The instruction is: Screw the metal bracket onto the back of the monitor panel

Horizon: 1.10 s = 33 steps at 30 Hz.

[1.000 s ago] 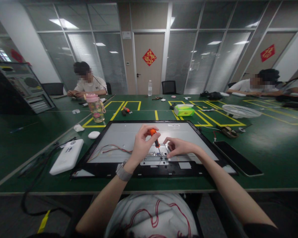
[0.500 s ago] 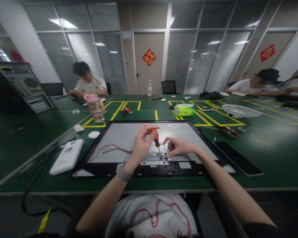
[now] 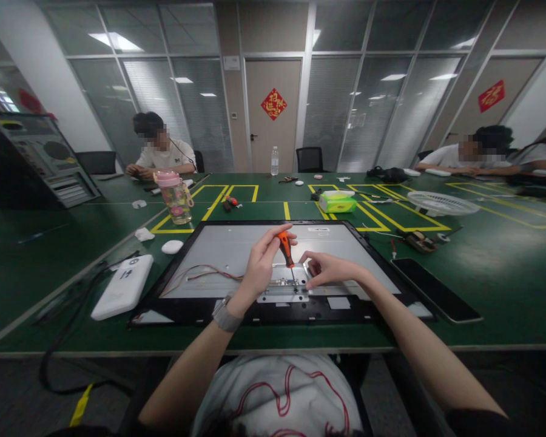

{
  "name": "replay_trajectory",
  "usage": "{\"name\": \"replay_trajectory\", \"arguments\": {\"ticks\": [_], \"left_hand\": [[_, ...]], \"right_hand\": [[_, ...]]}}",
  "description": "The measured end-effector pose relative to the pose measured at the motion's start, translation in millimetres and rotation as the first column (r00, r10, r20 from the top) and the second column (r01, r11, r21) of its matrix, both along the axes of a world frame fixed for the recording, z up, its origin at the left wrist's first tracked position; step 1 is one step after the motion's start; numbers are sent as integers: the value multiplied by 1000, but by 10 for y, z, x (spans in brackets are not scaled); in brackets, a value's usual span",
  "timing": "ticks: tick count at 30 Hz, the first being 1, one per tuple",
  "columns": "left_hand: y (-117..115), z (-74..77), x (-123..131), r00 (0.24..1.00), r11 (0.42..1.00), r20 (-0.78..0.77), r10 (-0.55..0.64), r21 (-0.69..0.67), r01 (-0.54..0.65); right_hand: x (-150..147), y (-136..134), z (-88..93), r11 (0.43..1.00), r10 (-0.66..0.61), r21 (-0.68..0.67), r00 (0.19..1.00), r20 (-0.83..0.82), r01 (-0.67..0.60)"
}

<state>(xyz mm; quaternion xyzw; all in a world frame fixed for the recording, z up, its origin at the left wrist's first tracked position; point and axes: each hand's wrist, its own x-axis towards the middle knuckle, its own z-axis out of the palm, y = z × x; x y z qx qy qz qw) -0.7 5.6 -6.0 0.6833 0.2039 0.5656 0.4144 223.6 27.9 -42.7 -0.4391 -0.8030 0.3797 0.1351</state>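
Observation:
My left hand (image 3: 262,258) is closed around the orange and black handle of a screwdriver (image 3: 286,247), palm near its top. The shaft points down, its tip at a screw spot on a small metal bracket (image 3: 277,298). My right hand (image 3: 325,269) lies at the bracket's right edge, thumb and curled fingers touching it; the inner fingers are partly hidden. Beneath both hands lies a flat display panel (image 3: 200,249) with a grey metal back and black frame. Thin coloured wires (image 3: 209,267) run from the bracket leftward across the panel.
Left of the panel are a white power bank (image 3: 122,288), a white oval case (image 3: 171,247) and a pink-lidded bottle (image 3: 175,197). A black phone (image 3: 434,290) lies to the right. Farther off are a green tissue pack (image 3: 337,202), a white fan grille (image 3: 442,203) and seated people.
The left hand's fingers have shifted and opened somewhat around the screwdriver handle, which is turned slightly and shows more. The right hand and the panel have stayed put.

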Motion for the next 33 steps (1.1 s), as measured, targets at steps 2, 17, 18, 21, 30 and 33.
{"name": "replay_trajectory", "arguments": {"ticks": [2,17,18,21,30,33], "left_hand": [[4,-17,4,999,999,-37,18,34,-17],[-19,-32,-51,813,725,20,581,441,-529],[-20,-19,-57,793,695,18,609,470,-544],[-13,-6,-59,753,646,4,658,512,-567],[33,-38,-55,704,635,-85,705,517,-574],[42,-49,-55,705,642,-104,701,523,-561]], "right_hand": [[0,4,-9,1000,1,3,1000,-4,-1],[17,19,-14,1000,16,7,1000,-6,-16],[18,20,-15,1000,16,6,1000,-3,-16],[17,16,-9,1000,18,6,1000,-3,-18],[2,4,4,1000,16,11,1000,0,-16],[-1,5,2,1000,9,1,1000,-1,-9]]}}
